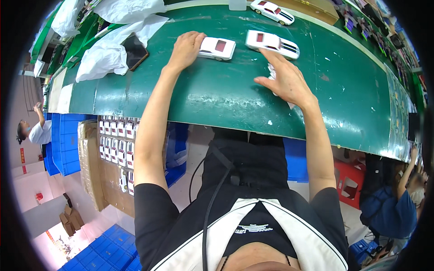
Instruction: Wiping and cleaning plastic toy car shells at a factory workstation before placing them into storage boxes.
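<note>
White lettering (254,228) stands on the chest of the black shirt (190,226), at the lower centre of the frame — small and not clearly legible. Near the left edge, a red sign (22,156) shows against the pale wall (25,187) — any characters on it are too small to make out.

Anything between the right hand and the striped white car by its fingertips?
Nothing visible blocks the right hand: its forefinger is at the near edge of the striped white car. Something white shows between thumb and forefinger, mostly hidden; whether it is held can't be told.
</note>
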Action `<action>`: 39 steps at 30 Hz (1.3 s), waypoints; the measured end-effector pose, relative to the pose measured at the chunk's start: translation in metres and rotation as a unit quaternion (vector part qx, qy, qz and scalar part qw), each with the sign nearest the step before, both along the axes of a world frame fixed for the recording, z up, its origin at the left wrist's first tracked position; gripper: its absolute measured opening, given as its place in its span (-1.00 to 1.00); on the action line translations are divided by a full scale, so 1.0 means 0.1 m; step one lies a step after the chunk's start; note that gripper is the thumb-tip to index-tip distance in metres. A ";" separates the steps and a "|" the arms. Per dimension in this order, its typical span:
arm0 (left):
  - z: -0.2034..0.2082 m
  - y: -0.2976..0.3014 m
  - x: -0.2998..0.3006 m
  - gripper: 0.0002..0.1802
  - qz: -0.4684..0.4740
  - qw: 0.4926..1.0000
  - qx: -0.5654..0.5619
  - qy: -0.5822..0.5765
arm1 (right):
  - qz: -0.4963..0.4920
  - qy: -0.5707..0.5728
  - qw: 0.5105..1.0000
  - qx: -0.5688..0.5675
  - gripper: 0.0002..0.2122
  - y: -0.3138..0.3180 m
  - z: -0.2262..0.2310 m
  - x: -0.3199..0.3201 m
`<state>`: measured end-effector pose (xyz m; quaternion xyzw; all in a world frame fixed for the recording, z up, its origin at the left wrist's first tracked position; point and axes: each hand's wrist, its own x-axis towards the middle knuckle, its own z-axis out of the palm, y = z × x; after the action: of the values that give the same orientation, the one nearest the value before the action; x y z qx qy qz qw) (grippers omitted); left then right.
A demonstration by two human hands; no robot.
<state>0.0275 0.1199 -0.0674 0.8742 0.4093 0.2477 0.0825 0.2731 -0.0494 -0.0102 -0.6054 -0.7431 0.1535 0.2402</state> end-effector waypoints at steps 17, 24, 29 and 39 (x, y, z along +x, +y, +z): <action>0.13 -1.21 -0.19 -0.54 0.051 0.977 -0.116 -0.173 | -0.126 -0.101 0.977 -0.139 -0.37 -0.76 -0.15 1.60; 0.14 -0.96 0.15 -0.52 0.031 0.970 -0.123 -0.205 | -0.036 -0.010 0.999 -0.013 -0.37 -0.46 -0.09 0.77; 0.13 -0.43 -0.18 -0.52 0.051 0.987 0.005 -0.151 | -0.035 0.038 0.998 -0.029 -0.38 -0.22 0.05 0.26; 0.08 -0.39 -0.07 -0.57 0.176 0.982 0.059 0.026 | -0.051 0.032 0.998 -0.015 -0.43 -0.39 -0.02 0.40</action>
<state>0.0208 0.0807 -0.0597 0.7979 0.5437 0.2591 -0.0251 0.3130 -0.0882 -0.0117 -0.6408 -0.7011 0.1710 0.2620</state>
